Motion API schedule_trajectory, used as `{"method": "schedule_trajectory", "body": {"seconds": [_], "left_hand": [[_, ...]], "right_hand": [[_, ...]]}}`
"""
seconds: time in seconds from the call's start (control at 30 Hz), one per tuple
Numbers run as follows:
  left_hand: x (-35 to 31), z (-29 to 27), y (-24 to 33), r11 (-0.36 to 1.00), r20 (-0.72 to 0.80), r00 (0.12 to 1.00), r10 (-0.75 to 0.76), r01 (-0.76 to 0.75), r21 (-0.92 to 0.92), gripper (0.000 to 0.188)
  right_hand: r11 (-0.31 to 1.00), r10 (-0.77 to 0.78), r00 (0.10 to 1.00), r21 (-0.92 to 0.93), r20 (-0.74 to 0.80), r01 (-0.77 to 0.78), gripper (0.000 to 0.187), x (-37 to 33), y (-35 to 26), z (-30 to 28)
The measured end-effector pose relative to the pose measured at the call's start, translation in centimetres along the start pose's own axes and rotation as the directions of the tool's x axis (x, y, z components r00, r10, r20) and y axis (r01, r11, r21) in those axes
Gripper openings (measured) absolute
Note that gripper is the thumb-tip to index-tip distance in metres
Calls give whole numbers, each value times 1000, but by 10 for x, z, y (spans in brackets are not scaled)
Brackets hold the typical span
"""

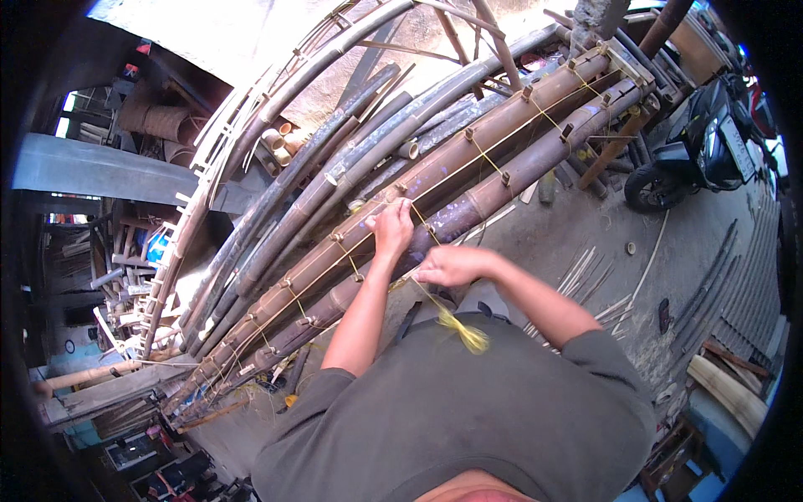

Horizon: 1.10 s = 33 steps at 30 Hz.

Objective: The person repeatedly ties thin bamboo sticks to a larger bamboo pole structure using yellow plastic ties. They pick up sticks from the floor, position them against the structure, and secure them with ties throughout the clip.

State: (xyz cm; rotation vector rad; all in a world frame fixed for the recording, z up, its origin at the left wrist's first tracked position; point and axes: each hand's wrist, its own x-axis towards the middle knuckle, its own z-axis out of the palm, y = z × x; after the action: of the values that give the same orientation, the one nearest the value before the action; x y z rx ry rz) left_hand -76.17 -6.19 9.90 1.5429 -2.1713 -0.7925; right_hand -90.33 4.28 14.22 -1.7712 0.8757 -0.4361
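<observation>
Two thick brown bamboo poles lie side by side on a slant, the far pole and the near pole. Short wooden pegs stick up along both, with thin yellow string crossing between them. Over the far pole, beside a peg, my left hand is closed, with a strand running from its fingertips toward the right. Just on my side of the near pole, my right hand is closed on the string. A loose bundle of yellow string hangs below it in front of my shirt.
More dark bamboo poles are stacked beyond, under a curved bamboo frame. A motorbike stands at the right. Thin bamboo strips lie on the floor to my right, and corrugated sheeting is farther right.
</observation>
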Motion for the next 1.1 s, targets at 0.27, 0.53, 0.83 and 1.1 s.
{"method": "schedule_trajectory", "body": {"seconds": [0.27,0.53,0.83,1.1], "left_hand": [[99,-49,36,900,-138,990,35,-92,-426,29],[137,-11,-70,998,243,968,-64,56,41,35],[-44,-123,-163,982,252,959,128,-158,105,28],[-64,-98,-144,935,-72,954,290,-299,-193,28]], "right_hand": [[973,155,915,-101,-372,-206,36,3,30,46],[894,33,897,-389,-440,-224,26,29,-8,112],[-99,783,446,622,-433,777,23,129,-17,175],[747,-39,748,-516,-662,-419,53,229,-62,62]]}}
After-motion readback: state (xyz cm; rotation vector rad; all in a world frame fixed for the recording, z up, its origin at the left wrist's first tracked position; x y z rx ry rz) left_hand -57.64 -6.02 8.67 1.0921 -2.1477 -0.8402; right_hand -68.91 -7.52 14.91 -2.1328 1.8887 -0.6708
